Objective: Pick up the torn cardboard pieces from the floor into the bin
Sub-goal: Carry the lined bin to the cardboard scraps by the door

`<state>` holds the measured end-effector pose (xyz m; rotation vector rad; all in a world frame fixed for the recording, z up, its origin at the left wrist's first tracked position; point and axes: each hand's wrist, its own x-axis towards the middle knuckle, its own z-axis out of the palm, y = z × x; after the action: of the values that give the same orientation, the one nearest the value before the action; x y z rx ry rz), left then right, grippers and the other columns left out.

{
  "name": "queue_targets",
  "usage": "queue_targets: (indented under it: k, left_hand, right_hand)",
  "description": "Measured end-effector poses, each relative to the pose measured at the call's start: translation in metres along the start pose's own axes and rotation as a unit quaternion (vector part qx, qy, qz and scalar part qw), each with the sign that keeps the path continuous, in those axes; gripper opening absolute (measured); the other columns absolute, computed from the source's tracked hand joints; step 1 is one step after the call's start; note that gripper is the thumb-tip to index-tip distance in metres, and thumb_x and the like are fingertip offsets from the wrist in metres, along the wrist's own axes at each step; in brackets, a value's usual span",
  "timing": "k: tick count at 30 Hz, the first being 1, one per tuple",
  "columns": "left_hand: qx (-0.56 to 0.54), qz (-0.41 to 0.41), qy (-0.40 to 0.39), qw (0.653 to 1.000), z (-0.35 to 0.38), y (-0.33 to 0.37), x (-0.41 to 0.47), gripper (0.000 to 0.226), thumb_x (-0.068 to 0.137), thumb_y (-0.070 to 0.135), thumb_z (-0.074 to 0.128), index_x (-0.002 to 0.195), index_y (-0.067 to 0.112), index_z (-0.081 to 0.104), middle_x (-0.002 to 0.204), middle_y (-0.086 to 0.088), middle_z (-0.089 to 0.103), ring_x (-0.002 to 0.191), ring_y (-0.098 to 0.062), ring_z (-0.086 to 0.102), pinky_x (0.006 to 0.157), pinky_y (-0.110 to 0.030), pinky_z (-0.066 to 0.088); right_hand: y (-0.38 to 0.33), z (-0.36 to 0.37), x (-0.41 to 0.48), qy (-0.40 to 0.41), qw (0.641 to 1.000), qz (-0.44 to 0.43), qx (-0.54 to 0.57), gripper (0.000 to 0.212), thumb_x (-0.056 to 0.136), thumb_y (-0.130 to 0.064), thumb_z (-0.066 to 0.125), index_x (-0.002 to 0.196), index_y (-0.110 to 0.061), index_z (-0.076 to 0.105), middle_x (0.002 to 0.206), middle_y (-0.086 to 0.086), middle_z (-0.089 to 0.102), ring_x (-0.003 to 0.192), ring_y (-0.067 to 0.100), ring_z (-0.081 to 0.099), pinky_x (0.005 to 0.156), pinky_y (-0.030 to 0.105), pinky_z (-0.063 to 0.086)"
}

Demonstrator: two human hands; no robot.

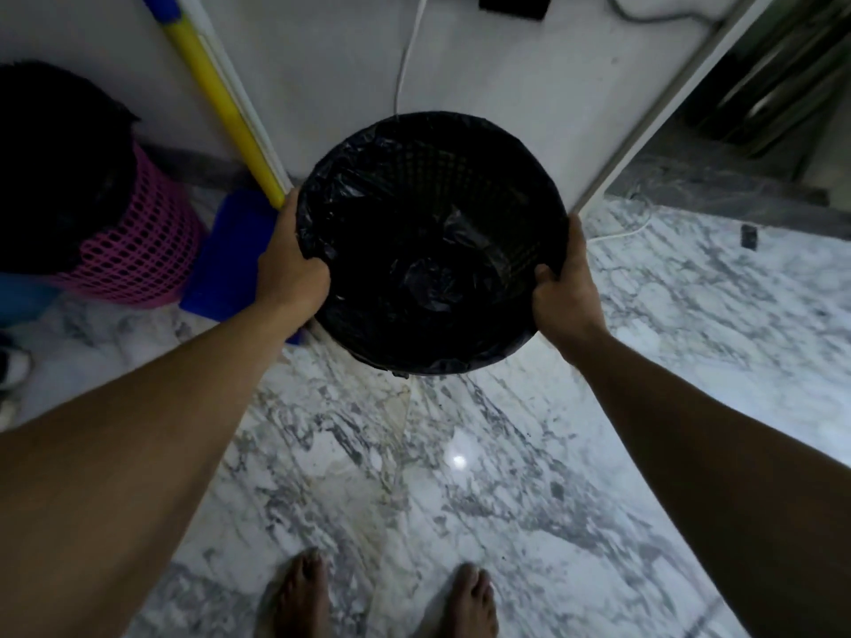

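Pink basket (138,250): far to the left of the left hand, standing on the floor against the wall, lined with a black bag, mesh sides showing.
Blue dustpan (230,255): just left of the left hand, between the pink basket and the bin, lying against the floor.
Yellow handle (221,99): rising from just above the left hand, leaning up and to the left along the wall.
Left hand (292,262): clamped on the left rim of the bin, thumb curled over the edge onto the black liner, other fingers hidden behind the outside wall.
Bin (460,177): between both hands, round, dark mesh wall visible inside, black plastic liner folded over the rim; contents too dark to make out; whether resting on the floor or lifted clear, cannot tell.
Right hand (564,283): clamped on the right rim of the bin, thumb hooked inside over the edge, fingers wrapped round the outside.
Marble floor (460,499): below both hands, white with grey veins, glossy, with a light spot reflected below the bin.
Bare feet (304,591): well below the hands at the bottom edge, toes pointing toward the bin.
Doorway frame (667,99): up and to the right of the right hand, slanting away from the bin.
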<state>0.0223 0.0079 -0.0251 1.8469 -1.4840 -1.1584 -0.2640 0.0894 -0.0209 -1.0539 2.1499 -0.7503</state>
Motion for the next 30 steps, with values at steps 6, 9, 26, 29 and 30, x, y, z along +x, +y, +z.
queue_targets:
  k: [6, 9, 26, 29, 30]
  left_hand:
    - [-0.045, 0.017, 0.059, 0.997, -0.09, 0.047, -0.069, 0.09, 0.085, -0.015, 0.044, 0.158, 0.035, 0.027, 0.157, 0.003, 0.043, 0.14, -0.021, 0.044, 0.114, -0.037, 0.039]
    - [-0.075, 0.048, 0.082, 0.993, -0.148, 0.064, -0.114, 0.093, 0.079, -0.021, 0.044, 0.158, 0.025, 0.028, 0.159, 0.0, 0.038, 0.148, -0.019, 0.034, 0.123, -0.043, 0.027]
    - [-0.151, -0.05, 0.32, 0.934, -0.515, 0.119, -0.424, 0.088, 0.087, -0.011, 0.045, 0.148, 0.052, 0.034, 0.146, 0.017, 0.045, 0.134, -0.012, 0.046, 0.108, -0.03, 0.042]
    - [-0.172, -0.088, 0.38, 0.905, -0.565, 0.117, -0.502, 0.085, 0.093, -0.01, 0.039, 0.158, 0.041, 0.024, 0.157, 0.008, 0.039, 0.126, -0.014, 0.054, 0.093, -0.023, 0.053]
    - [-0.176, -0.098, 0.401, 0.893, -0.58, 0.119, -0.528, 0.085, 0.092, -0.011, 0.037, 0.159, 0.04, 0.024, 0.159, 0.005, 0.038, 0.133, -0.018, 0.05, 0.101, -0.03, 0.052]
  right_hand:
    - [-0.09, -0.048, -0.052, -0.046, 0.997, -0.067, -0.005, 0.077, 0.101, -0.014, 0.044, 0.156, -0.048, 0.003, 0.142, 0.012, 0.055, 0.115, 0.034, 0.058, 0.081, 0.03, 0.038]
    - [-0.145, -0.066, -0.084, -0.079, 0.99, -0.117, -0.009, 0.076, 0.102, -0.013, 0.046, 0.157, -0.045, 0.004, 0.146, 0.005, 0.052, 0.12, 0.034, 0.057, 0.082, 0.029, 0.037]
    - [-0.477, -0.059, -0.37, -0.278, 0.899, -0.338, 0.025, 0.07, 0.1, -0.012, 0.044, 0.159, -0.032, 0.014, 0.156, 0.008, 0.039, 0.138, 0.032, 0.042, 0.116, 0.043, 0.031]
    - [-0.525, -0.047, -0.438, -0.318, 0.867, -0.383, 0.021, 0.069, 0.101, -0.011, 0.046, 0.16, -0.028, 0.013, 0.158, 0.008, 0.036, 0.14, 0.031, 0.038, 0.111, 0.029, 0.025]
    - [-0.54, -0.042, -0.46, -0.336, 0.856, -0.391, 0.025, 0.069, 0.101, -0.01, 0.046, 0.16, -0.027, 0.014, 0.157, 0.008, 0.036, 0.137, 0.029, 0.04, 0.108, 0.027, 0.025]
